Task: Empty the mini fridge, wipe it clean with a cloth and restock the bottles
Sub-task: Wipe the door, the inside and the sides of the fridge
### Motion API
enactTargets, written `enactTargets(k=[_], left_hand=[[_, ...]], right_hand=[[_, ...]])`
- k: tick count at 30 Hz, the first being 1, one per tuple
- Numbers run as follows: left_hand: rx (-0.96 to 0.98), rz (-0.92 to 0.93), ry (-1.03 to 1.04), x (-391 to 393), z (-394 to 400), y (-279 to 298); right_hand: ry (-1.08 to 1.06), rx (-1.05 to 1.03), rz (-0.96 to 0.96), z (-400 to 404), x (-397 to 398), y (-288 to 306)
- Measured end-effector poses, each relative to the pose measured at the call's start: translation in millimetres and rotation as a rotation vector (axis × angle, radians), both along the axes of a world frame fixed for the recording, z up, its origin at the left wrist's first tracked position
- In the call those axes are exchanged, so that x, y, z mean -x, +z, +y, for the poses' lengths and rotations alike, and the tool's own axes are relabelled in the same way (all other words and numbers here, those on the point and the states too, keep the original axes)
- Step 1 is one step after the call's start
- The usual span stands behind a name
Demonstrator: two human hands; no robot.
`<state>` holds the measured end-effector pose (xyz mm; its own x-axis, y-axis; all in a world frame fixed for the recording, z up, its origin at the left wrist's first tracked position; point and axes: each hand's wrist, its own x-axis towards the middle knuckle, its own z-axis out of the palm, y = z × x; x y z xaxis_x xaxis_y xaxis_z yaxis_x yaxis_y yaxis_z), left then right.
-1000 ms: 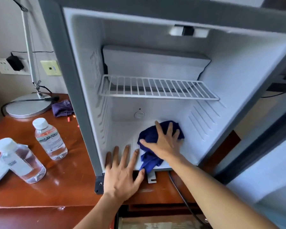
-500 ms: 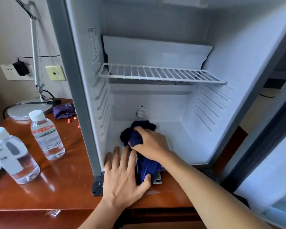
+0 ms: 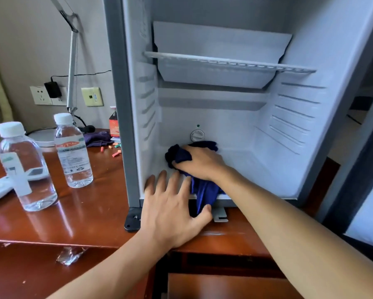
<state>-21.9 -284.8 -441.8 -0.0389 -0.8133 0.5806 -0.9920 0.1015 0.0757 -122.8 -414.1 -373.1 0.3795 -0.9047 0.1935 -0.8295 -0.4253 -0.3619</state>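
- Reddish-brown and glossy, the wooden desk (image 3: 77, 214) carries a mini fridge (image 3: 306, 134) that stands with its inside open to view, against a beige wall with two sockets.
- Inside the fridge a wire shelf (image 3: 228, 62) spans the upper part, with nothing on it; a round dial (image 3: 197, 135) sits low on the back wall.
- The right hand (image 3: 200, 161) is closed over a bunched dark blue cloth (image 3: 203, 193), pressing it onto the fridge floor near the back left corner, just below the dial.
- Part of the cloth bulges out past the knuckles to the left; the rest trails from under the wrist toward the front edge of the fridge floor and hangs over it.
- The left hand (image 3: 172, 210) lies flat with fingers spread on the front left lip of the fridge, holding nothing; its thumb touches the hanging end of the cloth.
- Two clear water bottles with white caps stand upright on the desk left of the fridge: a near bottle (image 3: 27, 167) toward the desk's left edge, and a far bottle (image 3: 73, 151) closer to the fridge.
- Behind them are a lamp base (image 3: 43, 137), a crumpled purple cloth (image 3: 96, 138) and some small orange bits (image 3: 116, 153) scattered by the fridge's side.
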Motion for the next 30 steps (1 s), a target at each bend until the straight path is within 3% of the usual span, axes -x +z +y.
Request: enactTargets(k=[3,10,18,24,26,30], left_hand=[[0.0,0.03,-0.024,-1,1,-1],[-0.026,0.054,-0.001,2,2,-2],[0.083,0.146,0.001,1,10,6],[0.181,0.147,-0.065,2,15,9],[0.126,0.133,-0.054,1,13,7],[-0.035,0.066,-0.032,1,9,3]], right_hand=[[0.012,0.013,-0.011,13,22,0],[-0.223,0.012,0.026,0,58,6],[0.143,0.013,0.11,9,-32,13],[0.231,-0.014,0.051,67,21,5],[0.146,0.017,0.016,70,48,6],[-0.346,0.087,0.035,33,110,9]])
